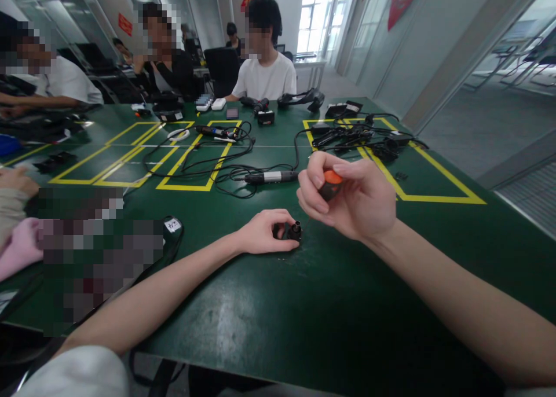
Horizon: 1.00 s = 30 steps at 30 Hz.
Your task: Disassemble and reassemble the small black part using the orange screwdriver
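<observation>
Now the left hand (267,233) curls closed round a black part (295,231) on the desk (243,316); the raised right hand (367,197) grips an orange-topped piece (332,177).

1. The left forearm (174,287) is extended from the lower left, bared, and angled up toward the centre.
2. The left wrist (240,242) is held nearly straight and low.
3. The left hand (266,232) is curved into a C, its thumb set on the near side.
4. The right forearm (460,298) is reached in from the lower right, also bared.
5. The right hand (358,197) is raised higher, fingers curled inward, thumb pressed across.
</observation>
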### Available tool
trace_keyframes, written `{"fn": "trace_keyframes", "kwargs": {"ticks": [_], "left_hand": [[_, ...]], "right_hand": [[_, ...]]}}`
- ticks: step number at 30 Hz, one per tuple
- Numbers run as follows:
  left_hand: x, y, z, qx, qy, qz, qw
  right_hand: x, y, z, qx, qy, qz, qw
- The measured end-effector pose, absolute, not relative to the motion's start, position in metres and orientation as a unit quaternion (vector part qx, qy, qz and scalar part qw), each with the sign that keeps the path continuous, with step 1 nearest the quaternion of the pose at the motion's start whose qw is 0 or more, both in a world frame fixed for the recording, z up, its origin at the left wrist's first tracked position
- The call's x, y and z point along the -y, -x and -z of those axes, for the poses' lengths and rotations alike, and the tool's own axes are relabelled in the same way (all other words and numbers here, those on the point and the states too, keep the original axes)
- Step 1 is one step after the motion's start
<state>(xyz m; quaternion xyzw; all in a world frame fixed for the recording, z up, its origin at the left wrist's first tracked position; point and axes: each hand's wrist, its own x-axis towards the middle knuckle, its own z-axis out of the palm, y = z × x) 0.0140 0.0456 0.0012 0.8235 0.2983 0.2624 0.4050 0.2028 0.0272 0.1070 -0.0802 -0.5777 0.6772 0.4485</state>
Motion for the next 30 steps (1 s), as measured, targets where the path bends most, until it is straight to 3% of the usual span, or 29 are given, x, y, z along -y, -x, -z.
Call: {"fn": "trace_keyframes", "kwargs": {"ticks": [30], "left_hand": [[-0.0443,-0.0142,-0.0024,-0.309,-0.821,-0.258,0.404]], "right_hand": [[-0.0278,-0.2015,-0.1053,0.575,0.075,-0.677,0.453]]}}
